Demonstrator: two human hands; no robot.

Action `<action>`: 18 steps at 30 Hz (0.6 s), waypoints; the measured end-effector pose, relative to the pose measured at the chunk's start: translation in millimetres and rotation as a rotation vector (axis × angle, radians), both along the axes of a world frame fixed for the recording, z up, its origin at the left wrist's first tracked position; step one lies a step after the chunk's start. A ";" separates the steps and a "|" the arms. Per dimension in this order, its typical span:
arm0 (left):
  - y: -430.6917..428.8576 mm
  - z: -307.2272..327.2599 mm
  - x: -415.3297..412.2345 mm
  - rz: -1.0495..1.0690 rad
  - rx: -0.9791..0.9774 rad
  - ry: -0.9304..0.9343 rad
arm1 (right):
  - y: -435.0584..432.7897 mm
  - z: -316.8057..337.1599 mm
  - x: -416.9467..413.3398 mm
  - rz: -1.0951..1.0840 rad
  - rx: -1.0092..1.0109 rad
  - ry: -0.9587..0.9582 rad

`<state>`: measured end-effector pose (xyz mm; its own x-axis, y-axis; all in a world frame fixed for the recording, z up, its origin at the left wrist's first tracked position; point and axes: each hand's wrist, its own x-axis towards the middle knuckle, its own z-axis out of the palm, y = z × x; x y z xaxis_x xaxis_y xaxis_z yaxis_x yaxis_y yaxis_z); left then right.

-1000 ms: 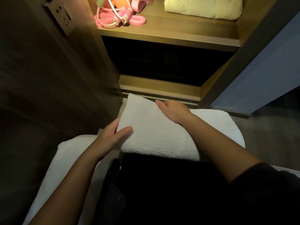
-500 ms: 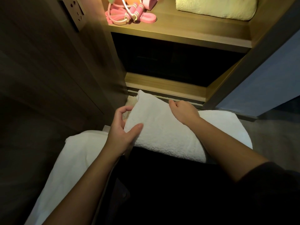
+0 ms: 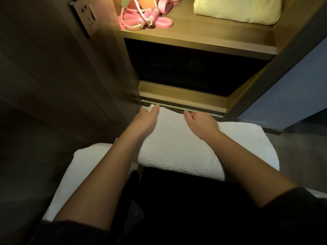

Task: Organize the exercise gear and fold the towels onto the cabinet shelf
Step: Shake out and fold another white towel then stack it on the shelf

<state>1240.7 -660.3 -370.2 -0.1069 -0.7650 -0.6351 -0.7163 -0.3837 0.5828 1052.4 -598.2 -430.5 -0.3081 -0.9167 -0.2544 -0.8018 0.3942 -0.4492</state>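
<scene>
At the far left a wall socket (image 3: 86, 18) sits on the dark wood panel beside the cabinet. Just right of it, on the lit shelf (image 3: 203, 35), lies a tangle of pink exercise gear: a skipping rope (image 3: 141, 19) with pink handles, a flat pink band (image 3: 163, 23) under it, and two orange balls (image 3: 143, 1) behind, partly cut off by the top edge. Below and nearer, the left hand (image 3: 146, 119) reaches to the far left corner of a white towel (image 3: 177, 149) — its fingertips pinch a small turned-up flap of cloth there, thumb on top. The towel lies folded across the person's lap, its far edge close against the cabinet's bottom rail, its near edge rolled over dark clothing. A second stretch of white cloth (image 3: 83, 167) runs away to the near left under the left forearm. The right hand (image 3: 200, 122) rests on the towel's far edge, fingers curled under; whether it grips the cloth or only presses on it I cannot tell. Further right, at the far end of the shelf, a folded pale yellow towel (image 3: 237, 9) lies flat — well apart from the pink gear. A blue-grey panel (image 3: 292, 89) closes the right side.
</scene>
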 end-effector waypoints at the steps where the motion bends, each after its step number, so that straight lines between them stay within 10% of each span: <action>1: -1.0 -5.7 -3.9 -0.020 -0.005 -0.024 | 0.9 1.2 -1.3 -0.005 0.004 -0.009; 6: 15.3 -24.1 7.6 0.010 -0.006 -0.101 | 0.9 1.5 1.1 0.026 -0.033 -0.020; 12: 20.6 -7.1 -30.6 -0.442 -0.739 -0.315 | 0.5 3.0 1.6 0.023 -0.021 0.011; 18: 33.8 -28.4 -49.7 -0.709 -0.483 -0.364 | 26.7 4.4 -20.5 0.123 0.189 0.217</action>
